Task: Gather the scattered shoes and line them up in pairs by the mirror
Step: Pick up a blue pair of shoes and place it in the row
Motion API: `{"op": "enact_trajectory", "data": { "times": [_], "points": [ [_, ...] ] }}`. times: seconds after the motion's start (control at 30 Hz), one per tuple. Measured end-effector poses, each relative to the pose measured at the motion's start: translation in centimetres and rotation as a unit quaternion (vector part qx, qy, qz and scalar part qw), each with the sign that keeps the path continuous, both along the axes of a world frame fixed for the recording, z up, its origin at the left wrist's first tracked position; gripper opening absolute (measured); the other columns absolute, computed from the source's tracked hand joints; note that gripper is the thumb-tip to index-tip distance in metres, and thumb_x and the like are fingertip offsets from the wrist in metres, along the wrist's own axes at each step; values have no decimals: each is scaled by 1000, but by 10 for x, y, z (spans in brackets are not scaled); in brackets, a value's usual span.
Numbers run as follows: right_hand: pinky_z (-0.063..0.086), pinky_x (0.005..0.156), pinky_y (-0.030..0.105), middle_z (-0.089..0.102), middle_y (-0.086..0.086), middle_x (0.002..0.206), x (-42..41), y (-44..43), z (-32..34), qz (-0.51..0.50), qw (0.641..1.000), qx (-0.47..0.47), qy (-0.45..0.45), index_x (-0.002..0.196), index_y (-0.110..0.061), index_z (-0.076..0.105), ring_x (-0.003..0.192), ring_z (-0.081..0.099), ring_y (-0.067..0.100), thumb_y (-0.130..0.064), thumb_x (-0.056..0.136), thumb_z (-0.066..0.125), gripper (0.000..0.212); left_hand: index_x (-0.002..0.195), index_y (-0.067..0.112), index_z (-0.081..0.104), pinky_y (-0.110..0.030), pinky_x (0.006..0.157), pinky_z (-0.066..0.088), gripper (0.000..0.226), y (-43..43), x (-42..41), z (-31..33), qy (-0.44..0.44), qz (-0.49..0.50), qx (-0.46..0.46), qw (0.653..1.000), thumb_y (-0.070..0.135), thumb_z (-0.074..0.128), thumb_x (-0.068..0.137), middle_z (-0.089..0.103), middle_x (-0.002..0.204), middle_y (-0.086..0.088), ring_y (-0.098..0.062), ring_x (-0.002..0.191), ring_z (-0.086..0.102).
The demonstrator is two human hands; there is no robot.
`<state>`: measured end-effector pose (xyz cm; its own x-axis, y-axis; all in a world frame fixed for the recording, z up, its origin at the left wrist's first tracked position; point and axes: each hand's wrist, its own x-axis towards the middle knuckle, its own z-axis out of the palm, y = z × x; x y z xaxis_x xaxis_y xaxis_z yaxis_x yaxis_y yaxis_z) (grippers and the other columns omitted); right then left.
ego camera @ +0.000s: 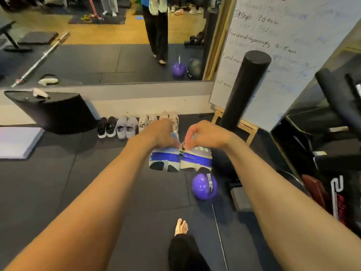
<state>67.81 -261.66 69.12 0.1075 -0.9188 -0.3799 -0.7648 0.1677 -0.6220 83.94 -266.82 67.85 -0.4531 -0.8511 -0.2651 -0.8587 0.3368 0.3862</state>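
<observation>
I hold a pair of blue-and-white shoes above the dark floor mat, their soles turned toward me. My left hand (162, 133) grips the left shoe (165, 160). Beside it, my right hand (205, 134) pinches the right shoe (196, 160) near its heel. The two shoes touch side by side. Behind my hands, along the base of the mirror (109, 61), stands a row of shoes: a black pair (107, 127), a lilac pair (127, 127), a light grey pair (146, 122) and a beige pair (172, 119), partly hidden by my left hand.
A purple kettlebell (204, 186) sits on the mat just below the held shoes. A black foam roller (244, 90) stands upright to the right, before a whiteboard (283, 45) on an easel. A black angled box (52, 110) lies left of the row. My bare foot (181, 226) is below.
</observation>
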Motion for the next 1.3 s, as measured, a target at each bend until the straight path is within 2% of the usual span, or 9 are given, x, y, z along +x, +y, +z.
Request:
{"op": "enact_trajectory", "data": {
  "times": [0.17, 0.27, 0.43, 0.57, 0.67, 0.77, 0.9, 1.17, 1.3],
  "points": [
    [46, 68, 16, 65, 7, 106, -34, -121, -31, 45, 996, 69, -20, 99, -12, 67, 94, 60, 17, -9, 78, 74, 22, 62, 11, 44, -28, 51, 32, 46, -122, -28, -31, -77, -27, 91, 992, 33, 84, 69, 46, 61, -1, -21, 65, 45],
    [44, 65, 14, 66, 9, 108, -52, -192, -48, 20, 997, 73, -28, 101, -8, 68, 89, 58, 13, -7, 77, 74, 24, 59, 13, 40, -30, 58, 35, 50, -192, -47, -45, -66, -12, 102, 993, 35, 84, 67, 43, 58, 0, -22, 67, 45],
    [49, 89, 41, 67, 6, 105, -67, -310, -87, -40, 998, 49, 32, 82, -20, 69, 98, 58, 22, -13, 80, 66, 9, 70, 12, 46, -29, 56, 33, 40, -298, -73, -75, -50, -2, 89, 995, 33, 81, 70, 53, 78, -7, -24, 74, 48],
    [49, 81, 40, 67, 7, 104, -77, -397, -127, -84, 992, 32, 86, 95, -18, 71, 97, 60, 27, -14, 87, 53, 20, 91, 5, 56, -31, 68, 36, 25, -387, -92, -117, -24, 2, 68, 997, 23, 70, 80, 61, 103, -20, -36, 90, 57],
    [45, 92, 47, 62, 7, 111, -90, -451, -168, -143, 984, 39, 103, 96, -26, 68, 104, 56, 33, -15, 85, 51, 22, 106, -7, 57, -34, 73, 38, 36, -450, -109, -156, -5, -10, 73, 997, 19, 64, 83, 61, 108, -26, -42, 104, 56],
    [40, 86, 45, 62, 4, 104, -102, -494, -210, -189, 974, 36, 123, 87, -32, 60, 98, 56, 30, -17, 82, 54, 16, 113, -6, 55, -38, 83, 39, 38, -502, -124, -201, -3, -25, 86, 996, 17, 63, 85, 57, 120, -27, -43, 112, 51],
    [44, 87, 45, 64, -2, 96, -127, -537, -262, -260, 957, 40, 121, 83, -31, 61, 96, 58, 27, -13, 78, 58, 18, 104, -4, 58, -34, 69, 34, 24, -561, -156, -250, 24, -41, 96, 994, 14, 57, 88, 60, 111, -26, -42, 104, 56],
    [50, 76, 37, 66, 0, 91, -186, -610, -414, -334, 932, 2, 138, 83, -31, 63, 90, 59, 21, -7, 80, 59, 24, 107, 0, 55, -49, 79, 45, 21, -645, -232, -396, 37, -76, 90, 992, 16, 49, 94, 53, 112, -21, -46, 96, 56],
    [48, 83, 44, 67, -4, 82, -214, -639, -500, -365, 918, -11, 154, 81, -26, 66, 89, 59, 21, -6, 81, 59, 21, 106, 3, 53, -54, 80, 47, 19, -665, -257, -496, 55, -91, 90, 990, 18, 49, 95, 50, 109, -17, -44, 95, 56]
  ]
}}
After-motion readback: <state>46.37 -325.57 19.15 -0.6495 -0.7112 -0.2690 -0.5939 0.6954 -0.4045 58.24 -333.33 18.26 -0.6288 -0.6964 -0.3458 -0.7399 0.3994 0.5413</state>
